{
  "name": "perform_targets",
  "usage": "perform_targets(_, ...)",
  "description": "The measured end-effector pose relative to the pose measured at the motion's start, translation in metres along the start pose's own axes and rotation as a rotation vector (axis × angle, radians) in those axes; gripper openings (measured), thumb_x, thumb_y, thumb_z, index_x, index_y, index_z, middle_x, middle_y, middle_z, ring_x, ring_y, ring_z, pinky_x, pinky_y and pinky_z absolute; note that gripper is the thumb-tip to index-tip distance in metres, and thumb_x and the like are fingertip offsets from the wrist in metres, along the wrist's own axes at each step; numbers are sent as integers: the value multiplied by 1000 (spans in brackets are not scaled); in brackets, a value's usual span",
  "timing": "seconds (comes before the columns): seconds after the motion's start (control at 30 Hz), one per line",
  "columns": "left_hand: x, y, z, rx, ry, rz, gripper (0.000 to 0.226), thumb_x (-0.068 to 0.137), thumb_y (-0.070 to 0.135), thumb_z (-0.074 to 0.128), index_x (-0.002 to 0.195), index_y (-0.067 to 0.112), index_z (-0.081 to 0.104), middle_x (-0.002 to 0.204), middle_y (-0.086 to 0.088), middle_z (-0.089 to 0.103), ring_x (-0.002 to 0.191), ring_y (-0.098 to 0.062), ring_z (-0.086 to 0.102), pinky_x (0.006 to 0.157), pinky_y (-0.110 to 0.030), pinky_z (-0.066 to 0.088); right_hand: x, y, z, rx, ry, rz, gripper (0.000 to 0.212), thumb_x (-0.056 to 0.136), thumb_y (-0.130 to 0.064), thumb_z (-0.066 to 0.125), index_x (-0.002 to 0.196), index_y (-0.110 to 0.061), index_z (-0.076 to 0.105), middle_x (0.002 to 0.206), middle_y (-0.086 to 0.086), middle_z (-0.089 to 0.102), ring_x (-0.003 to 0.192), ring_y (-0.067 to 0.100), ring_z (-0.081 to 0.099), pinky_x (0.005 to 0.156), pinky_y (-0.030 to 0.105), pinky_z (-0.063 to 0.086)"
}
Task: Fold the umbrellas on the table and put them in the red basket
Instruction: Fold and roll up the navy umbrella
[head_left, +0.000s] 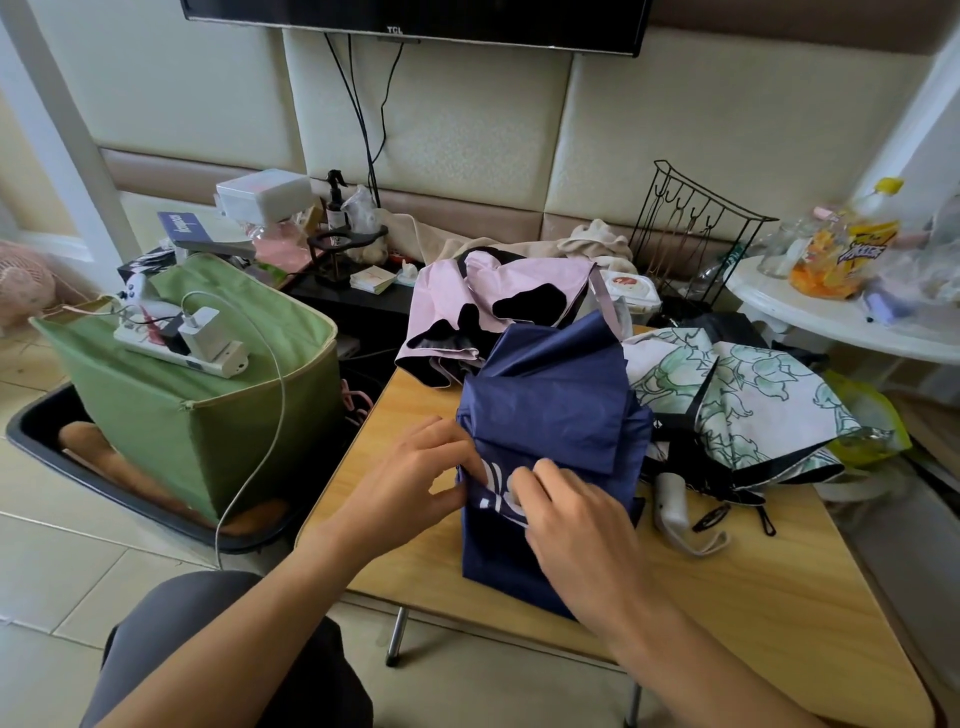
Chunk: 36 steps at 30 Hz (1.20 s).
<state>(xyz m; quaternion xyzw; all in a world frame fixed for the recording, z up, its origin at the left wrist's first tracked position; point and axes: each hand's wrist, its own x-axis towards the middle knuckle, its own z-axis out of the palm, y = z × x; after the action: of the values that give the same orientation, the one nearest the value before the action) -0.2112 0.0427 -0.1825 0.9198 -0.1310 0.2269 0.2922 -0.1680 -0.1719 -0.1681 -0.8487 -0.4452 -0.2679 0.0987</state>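
A navy blue umbrella (550, 415) with white lettering lies partly folded in the middle of the wooden table (727, 597). My left hand (415, 478) pinches its fabric at the left edge. My right hand (576, 525) pinches a fold over the lettering. Behind it lies a pink umbrella (498, 296) with a black lining, crumpled. To the right a white umbrella (748, 405) with green flower print lies loose, its white handle (672, 499) beside the blue one. No red basket is in view.
A green fabric box (208, 415) with a power strip (182, 348) on top stands in a black tray (47, 436) on the floor at left. A black wire rack (696, 228) stands behind. A white round side table (841, 312) with bottles is at right.
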Motion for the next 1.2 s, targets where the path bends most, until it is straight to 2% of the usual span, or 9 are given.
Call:
perform_targets(0.13,-4,-7,3,76,-154,-22,30,82,4,67,100,28,71,106,15,55,104,-12,50,89,-35,48,-9,5,0,89,-314,-26,42,76,-48,83,98,-21,59,92,-6,55,77,17,62,62,32,49)
perform_targets(0.23,-4,-7,5,62,-151,-106,38,80,0,54,99,28,72,104,22,53,104,-5,48,90,-28,45,-12,17,-8,353,-530,117,57,90,-81,37,95,-28,57,92,-14,53,85,6,54,70,31,44)
perform_targets(0.37,-1,-4,10,6,-66,-121,16,93,15,66,103,28,68,107,19,55,105,-3,49,89,-20,44,-12,33,0,308,-221,137,22,104,-46,46,94,-28,53,89,-12,48,79,9,53,63,29,43)
perform_targets(0.5,-3,-9,21,116,-245,-127,22,89,43,69,107,32,66,117,15,55,108,-9,47,95,-31,46,-16,34,9,239,-492,152,22,102,-50,54,110,-30,49,106,-13,44,100,9,55,68,26,34)
perform_targets(0.63,-1,-10,22,141,-287,-159,36,86,61,53,105,33,66,112,15,56,106,-9,47,94,-29,45,-13,37,9,269,-514,168,22,101,-52,54,108,-31,52,105,-13,46,95,9,56,68,27,36)
perform_targets(0.8,14,-5,18,9,9,-225,3,93,28,66,95,30,64,96,17,54,93,-3,51,78,-15,42,5,50,10,232,-124,148,12,93,-24,69,102,-24,61,101,-11,52,85,9,57,67,18,43)
perform_targets(0.93,31,-11,23,65,193,-252,34,83,10,74,109,22,56,107,9,50,100,-10,48,88,-25,44,32,62,24,90,-94,111,54,75,-23,87,123,-16,63,114,3,54,101,24,54,82,39,55)
perform_targets(1.07,36,-11,30,26,212,-274,39,79,15,76,110,22,54,109,8,48,104,-15,47,91,-37,48,46,69,32,188,79,150,8,88,-15,76,93,-14,69,92,-1,58,88,21,58,76,40,54)
perform_targets(1.2,37,-8,28,55,217,-276,60,75,26,77,126,24,46,120,9,40,113,-15,41,99,-33,42,59,71,17,326,164,193,14,98,-19,54,86,-14,58,82,-4,52,80,18,52,72,34,46)
